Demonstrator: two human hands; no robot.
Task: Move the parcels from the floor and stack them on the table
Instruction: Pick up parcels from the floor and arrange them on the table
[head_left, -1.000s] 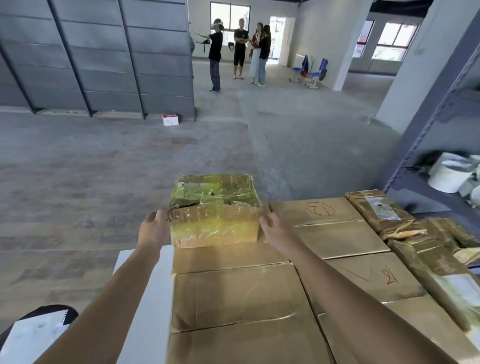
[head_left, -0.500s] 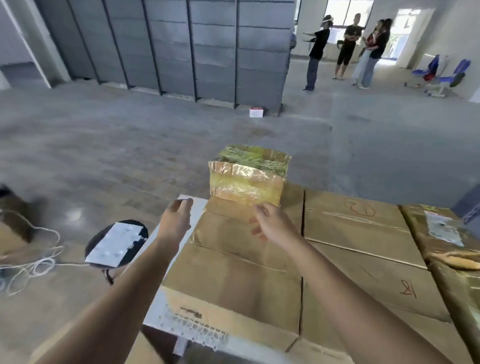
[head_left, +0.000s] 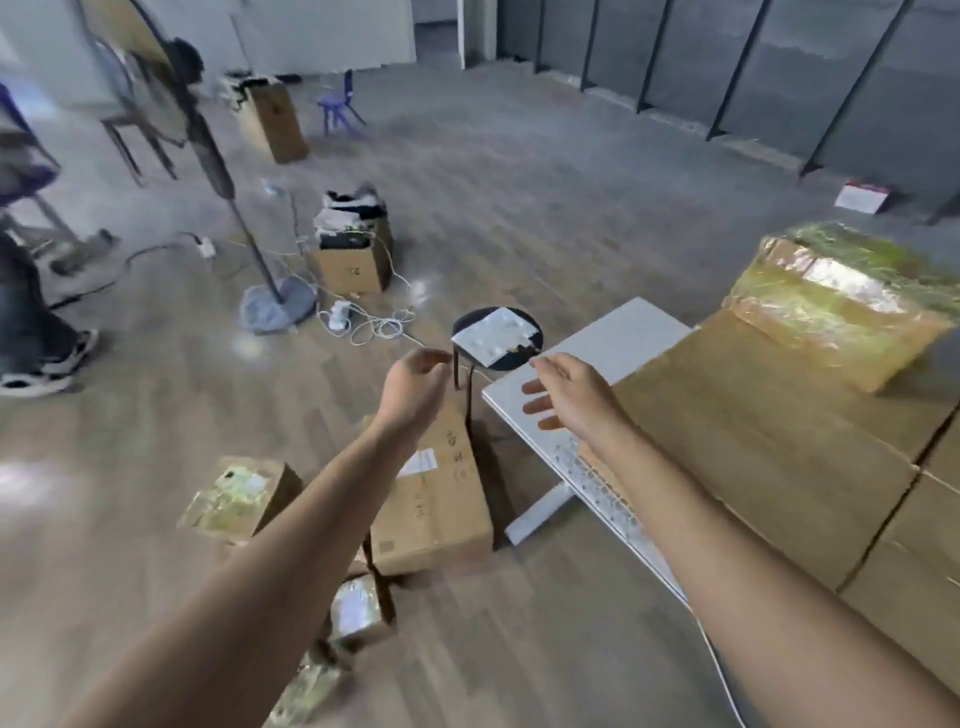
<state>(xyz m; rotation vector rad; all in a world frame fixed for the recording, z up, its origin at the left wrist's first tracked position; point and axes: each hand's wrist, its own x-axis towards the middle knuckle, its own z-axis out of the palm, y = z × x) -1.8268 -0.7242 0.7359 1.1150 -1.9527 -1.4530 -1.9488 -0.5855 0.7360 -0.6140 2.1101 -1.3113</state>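
Both of your hands were empty and held out in the air. Your left hand (head_left: 413, 387) had its fingers loosely curled together, while your right hand (head_left: 574, 392) was spread, fingers apart, over the corner of the white table (head_left: 618, 345). The tape-wrapped parcel (head_left: 844, 306) sat on the flat cartons (head_left: 769, 457) covering the table, well apart from both hands, its long axis running from upper left to lower right. On the floor lay a large brown parcel (head_left: 441, 504), long axis pointing away from you toward the black stool (head_left: 496, 338), with a taped parcel (head_left: 236, 499) to its left and a small parcel (head_left: 358, 613) nearer you.
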